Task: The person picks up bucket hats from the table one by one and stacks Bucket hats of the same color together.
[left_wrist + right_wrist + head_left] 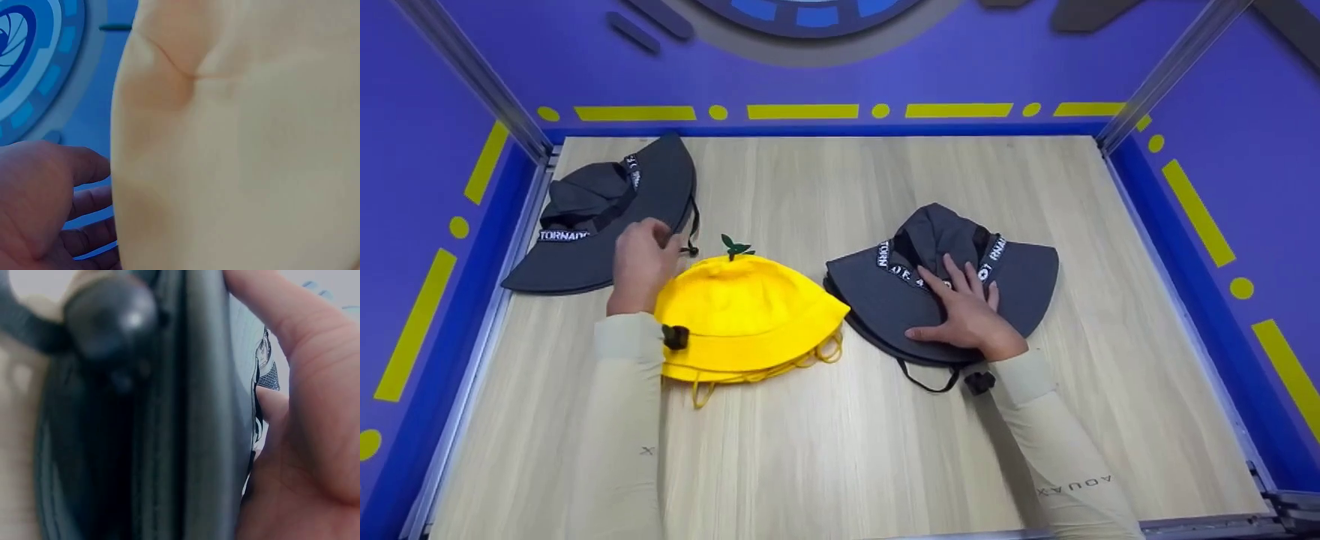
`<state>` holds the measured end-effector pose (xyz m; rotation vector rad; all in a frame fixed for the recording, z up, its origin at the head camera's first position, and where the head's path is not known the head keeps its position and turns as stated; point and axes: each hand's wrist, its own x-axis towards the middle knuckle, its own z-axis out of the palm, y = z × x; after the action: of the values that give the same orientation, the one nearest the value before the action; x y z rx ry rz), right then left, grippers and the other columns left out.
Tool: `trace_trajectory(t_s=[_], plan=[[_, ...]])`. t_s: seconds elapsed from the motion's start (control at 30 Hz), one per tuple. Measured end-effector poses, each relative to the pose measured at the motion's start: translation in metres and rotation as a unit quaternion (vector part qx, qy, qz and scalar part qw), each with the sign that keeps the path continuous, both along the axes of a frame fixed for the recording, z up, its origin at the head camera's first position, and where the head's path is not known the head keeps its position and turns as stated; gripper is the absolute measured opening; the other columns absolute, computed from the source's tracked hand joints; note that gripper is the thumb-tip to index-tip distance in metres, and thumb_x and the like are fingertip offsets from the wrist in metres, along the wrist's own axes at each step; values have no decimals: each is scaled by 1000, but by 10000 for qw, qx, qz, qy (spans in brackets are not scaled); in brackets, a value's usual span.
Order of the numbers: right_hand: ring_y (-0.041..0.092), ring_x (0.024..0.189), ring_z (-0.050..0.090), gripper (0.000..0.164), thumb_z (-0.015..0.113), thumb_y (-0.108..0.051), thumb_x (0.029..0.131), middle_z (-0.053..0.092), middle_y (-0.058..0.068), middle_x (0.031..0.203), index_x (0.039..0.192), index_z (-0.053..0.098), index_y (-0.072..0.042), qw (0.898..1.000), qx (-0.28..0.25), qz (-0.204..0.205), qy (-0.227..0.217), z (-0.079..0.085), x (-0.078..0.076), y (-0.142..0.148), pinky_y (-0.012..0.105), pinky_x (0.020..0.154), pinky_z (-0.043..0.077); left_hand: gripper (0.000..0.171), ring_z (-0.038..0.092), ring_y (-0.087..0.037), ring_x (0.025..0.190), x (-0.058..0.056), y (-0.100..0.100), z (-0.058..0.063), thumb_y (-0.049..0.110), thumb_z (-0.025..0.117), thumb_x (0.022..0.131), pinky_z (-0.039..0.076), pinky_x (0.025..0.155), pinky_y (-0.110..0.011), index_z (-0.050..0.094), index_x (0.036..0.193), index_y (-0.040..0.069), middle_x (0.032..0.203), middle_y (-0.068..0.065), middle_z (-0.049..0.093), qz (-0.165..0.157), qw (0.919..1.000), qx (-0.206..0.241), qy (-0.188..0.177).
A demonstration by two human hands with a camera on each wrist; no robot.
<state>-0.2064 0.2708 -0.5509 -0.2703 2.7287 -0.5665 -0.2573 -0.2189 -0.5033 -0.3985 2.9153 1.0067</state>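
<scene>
A yellow bucket hat with a green sprout on top lies in the middle, with further yellow brim edges and thin loops beneath it. My left hand is loosely bent at its left side, overlapping the brim of a dark grey hat. In the left wrist view the thumb stands apart from the fingers, whose tips are hidden behind the pale yellow cloth. My right hand lies with spread fingers on another dark grey hat, over its lettered band. A second dark brim shows under that one.
Black cords hang from the dark hats, one loop at the right hat's front and a toggled cord near my left hand. The wooden tabletop is bounded by blue panels with yellow marks and metal rails at the sides.
</scene>
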Motion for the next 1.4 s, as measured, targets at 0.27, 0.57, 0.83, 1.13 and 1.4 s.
trace_trajectory(t_s=[0.27,0.57,0.83,1.13,1.4], plan=[[45,158,-5,112,77,-75,72,0,10,174,163,22,-40,10000,67,2,72,-3,-1,1,79,115,-3,48,31,-49,134,-2,-44,-20,28,57,103,32,114,-62,51,141,-1,150,-31,36,151,9981,-444,-412],[46,158,-3,111,78,-75,72,3,11,174,162,24,-40,9999,-18,9,159,-4,1,1,79,114,-4,63,11,-59,142,-5,-78,-27,36,55,102,15,116,-72,38,147,-5,156,-41,12,59,9923,-616,-1072],[46,157,-2,110,78,-74,73,4,12,174,162,24,-39,9999,-49,39,161,-3,1,0,80,114,-4,74,8,-61,144,-3,-93,-25,41,55,101,11,119,-73,29,154,-5,158,-43,6,318,9877,-577,-1420],[46,157,-2,110,77,-74,72,4,11,174,162,24,-40,9999,-20,23,150,-2,-2,-2,79,115,-4,101,-8,-67,147,1,-95,-26,50,69,92,4,119,-77,12,163,5,162,-41,-9,311,9797,-616,-1885],[46,157,-2,110,78,-74,73,4,11,174,162,25,-40,9999,10,8,152,-3,0,1,79,115,-3,105,9,-69,143,4,-101,-32,55,71,88,10,119,-76,17,160,1,155,-47,10,-276,9779,-1429,-1503]])
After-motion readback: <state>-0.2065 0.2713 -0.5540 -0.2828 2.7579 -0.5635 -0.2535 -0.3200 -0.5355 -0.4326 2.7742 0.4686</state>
